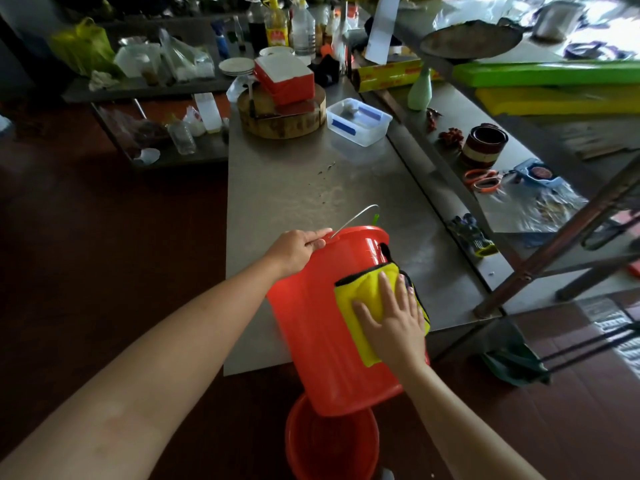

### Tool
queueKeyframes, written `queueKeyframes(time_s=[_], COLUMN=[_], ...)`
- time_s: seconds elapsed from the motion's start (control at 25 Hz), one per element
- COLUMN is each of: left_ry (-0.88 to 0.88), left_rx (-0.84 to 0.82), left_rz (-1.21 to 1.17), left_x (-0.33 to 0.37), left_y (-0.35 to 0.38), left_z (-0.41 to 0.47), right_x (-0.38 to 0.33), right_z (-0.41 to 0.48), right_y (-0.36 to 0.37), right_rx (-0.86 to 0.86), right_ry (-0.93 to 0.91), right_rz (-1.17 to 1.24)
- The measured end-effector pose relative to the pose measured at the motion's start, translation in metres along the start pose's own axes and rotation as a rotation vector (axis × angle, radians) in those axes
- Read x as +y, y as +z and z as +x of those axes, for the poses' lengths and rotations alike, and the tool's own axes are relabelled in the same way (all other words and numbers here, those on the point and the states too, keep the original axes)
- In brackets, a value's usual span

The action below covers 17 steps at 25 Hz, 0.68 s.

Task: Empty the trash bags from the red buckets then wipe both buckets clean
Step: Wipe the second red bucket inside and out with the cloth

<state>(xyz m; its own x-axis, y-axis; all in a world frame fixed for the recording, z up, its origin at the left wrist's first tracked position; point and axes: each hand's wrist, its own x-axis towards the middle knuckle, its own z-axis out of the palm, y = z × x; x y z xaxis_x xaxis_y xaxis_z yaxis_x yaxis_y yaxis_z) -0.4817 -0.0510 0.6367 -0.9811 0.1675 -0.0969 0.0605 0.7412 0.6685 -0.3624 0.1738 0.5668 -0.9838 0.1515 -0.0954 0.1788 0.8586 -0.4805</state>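
— How many buckets?
— Two. My left hand [294, 249] grips the rim of the tilted bucket [311, 323] at the near edge of the table [294, 181]. My right hand [394, 323] presses one cloth [353, 292] on it, fingers flat. The second bucket [329, 445], below that edge, is partly cut off.

Red bucket [322, 327], yellow black-edged cloth [360, 289], second red bucket [329, 445] below.

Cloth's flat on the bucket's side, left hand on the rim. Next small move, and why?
Probably slide the right hand with the yellow cloth down the wall of the tilted red bucket toward its base, while the left hand grips the rim. The cloth covers only one patch near the top; much wall lies below.
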Motion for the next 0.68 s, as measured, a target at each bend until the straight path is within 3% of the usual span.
queueKeyframes(time_s=[0.08,0.16,0.28,0.36,0.44,0.56,0.68], left_ry=[-0.005,-0.003,0.011,0.046,0.098,0.26,0.356], left_rx=[0.014,0.033,0.063,0.073,0.062,-0.026,0.019], left_rz=[0.008,0.02,0.073,0.126,0.193,0.332,0.454], left_x=[0.004,0.008,0.01,0.012,0.014,0.001,-0.023], left_y=[0.003,0.009,0.016,0.017,0.016,0.014,0.009], left_z=[0.003,0.006,0.008,0.007,0.004,-0.016,-0.037], right_x=[0.008,0.003,-0.019,-0.035,-0.042,-0.033,-0.012], right_z=[0.003,-0.006,-0.038,-0.058,-0.068,-0.06,-0.047], right_y=[-0.006,-0.003,0.019,0.039,0.053,0.048,0.033], right_rx=[-0.063,-0.036,0.102,0.124,0.128,0.152,0.163], right_ry=[0.11,0.102,-0.186,-0.453,-0.607,-0.583,-0.544], right_rz=[0.115,0.061,-0.182,-0.307,-0.428,-0.433,-0.417])
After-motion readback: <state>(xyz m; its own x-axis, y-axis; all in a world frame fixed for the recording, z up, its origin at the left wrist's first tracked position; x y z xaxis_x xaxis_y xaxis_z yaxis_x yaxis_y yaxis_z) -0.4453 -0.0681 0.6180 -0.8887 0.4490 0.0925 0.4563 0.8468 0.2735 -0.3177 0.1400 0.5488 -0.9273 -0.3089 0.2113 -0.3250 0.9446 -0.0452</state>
